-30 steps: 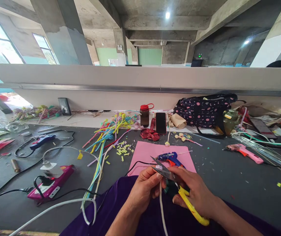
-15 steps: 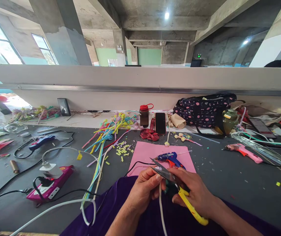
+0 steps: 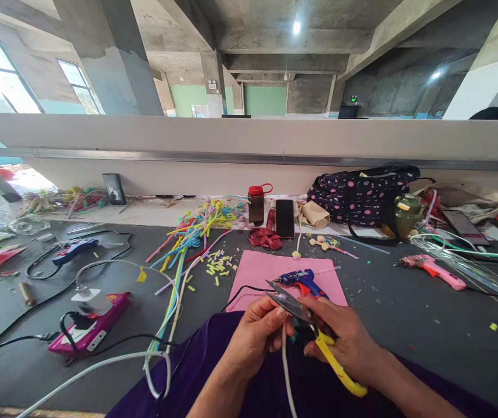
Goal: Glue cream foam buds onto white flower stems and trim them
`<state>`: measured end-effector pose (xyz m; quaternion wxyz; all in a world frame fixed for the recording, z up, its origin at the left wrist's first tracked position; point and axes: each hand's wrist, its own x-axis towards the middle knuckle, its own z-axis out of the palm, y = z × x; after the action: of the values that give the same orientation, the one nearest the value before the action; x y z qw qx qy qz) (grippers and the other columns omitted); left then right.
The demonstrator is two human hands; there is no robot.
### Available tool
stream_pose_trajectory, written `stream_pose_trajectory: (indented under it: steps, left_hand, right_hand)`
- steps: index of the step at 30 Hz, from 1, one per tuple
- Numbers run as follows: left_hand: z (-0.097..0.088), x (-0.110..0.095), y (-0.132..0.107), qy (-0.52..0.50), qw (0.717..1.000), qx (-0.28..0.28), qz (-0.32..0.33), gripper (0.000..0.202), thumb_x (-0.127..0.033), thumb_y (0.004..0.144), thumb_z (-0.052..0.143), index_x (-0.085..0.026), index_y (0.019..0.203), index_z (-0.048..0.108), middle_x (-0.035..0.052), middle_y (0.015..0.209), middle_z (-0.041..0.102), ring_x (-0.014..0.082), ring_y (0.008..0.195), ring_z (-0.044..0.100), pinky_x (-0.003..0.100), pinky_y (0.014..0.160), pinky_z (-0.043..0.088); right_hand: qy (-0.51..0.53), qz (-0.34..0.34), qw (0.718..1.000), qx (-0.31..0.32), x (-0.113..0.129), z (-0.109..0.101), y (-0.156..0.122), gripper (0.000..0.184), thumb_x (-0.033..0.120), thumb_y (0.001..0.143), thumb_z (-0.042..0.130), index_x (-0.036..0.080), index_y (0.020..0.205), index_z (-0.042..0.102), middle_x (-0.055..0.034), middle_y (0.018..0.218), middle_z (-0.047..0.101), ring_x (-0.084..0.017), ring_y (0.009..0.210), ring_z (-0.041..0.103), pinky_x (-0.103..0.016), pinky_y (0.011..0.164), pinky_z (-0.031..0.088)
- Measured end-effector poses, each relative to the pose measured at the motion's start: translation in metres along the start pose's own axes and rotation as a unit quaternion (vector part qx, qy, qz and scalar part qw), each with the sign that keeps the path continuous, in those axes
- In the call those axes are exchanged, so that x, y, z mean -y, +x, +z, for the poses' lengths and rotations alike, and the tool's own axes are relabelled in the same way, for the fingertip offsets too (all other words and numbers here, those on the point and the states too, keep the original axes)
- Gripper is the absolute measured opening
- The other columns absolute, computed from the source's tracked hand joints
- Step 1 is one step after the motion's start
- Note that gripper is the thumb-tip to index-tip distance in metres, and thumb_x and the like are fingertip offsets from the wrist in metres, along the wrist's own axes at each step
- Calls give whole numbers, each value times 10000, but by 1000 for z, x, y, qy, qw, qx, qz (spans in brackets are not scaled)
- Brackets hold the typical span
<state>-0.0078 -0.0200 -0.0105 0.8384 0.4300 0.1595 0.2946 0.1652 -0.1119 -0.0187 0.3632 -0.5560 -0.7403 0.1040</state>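
Note:
My left hand [image 3: 255, 337] pinches the top of a thin white stem [image 3: 285, 366] that hangs down over my purple lap. My right hand [image 3: 347, 339] grips yellow-handled scissors [image 3: 318, 342], whose blades point up-left and meet the stem tip at my left fingertips. Just beyond my hands a blue glue gun [image 3: 302, 281] lies on a pink sheet [image 3: 257, 273].
Coloured stems [image 3: 188, 244] and cut bits lie to the left. A magenta glue gun [image 3: 90, 328] and a blue one [image 3: 72, 251] with cables sit further left. A pink glue gun [image 3: 432, 268] lies right. A bottle [image 3: 256, 204], phone [image 3: 284, 218] and spotted bag [image 3: 362, 197] stand behind.
Almost nothing differs. The scissors and both hands stay together at the stem tip, with only a slight shift of the yellow handle.

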Motion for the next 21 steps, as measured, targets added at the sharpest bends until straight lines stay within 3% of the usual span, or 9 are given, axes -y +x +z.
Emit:
stream_pose_trajectory:
  steps: [11,21]
  left_hand:
    - [-1,0,0,12,1000,19,20,245,-359,717,687,-132,695,597,-7,535,570,25,370,354,151,361,214]
    - [-2,2,-1,27,999,15,15,237,-360,721,682,-141,691,596,-11,546,585,23,364,359,150,361,222]
  right_hand:
    - [-33,2,999,11,13,-8,0,621,316,739,666,276,1280,364,-45,1002,566,-202,819,549,-312,719,419]
    - [11,-18,999,25,6,-4,1,595,497,781,600,269,1285,378,-41,947,588,-191,767,550,-304,690,418]
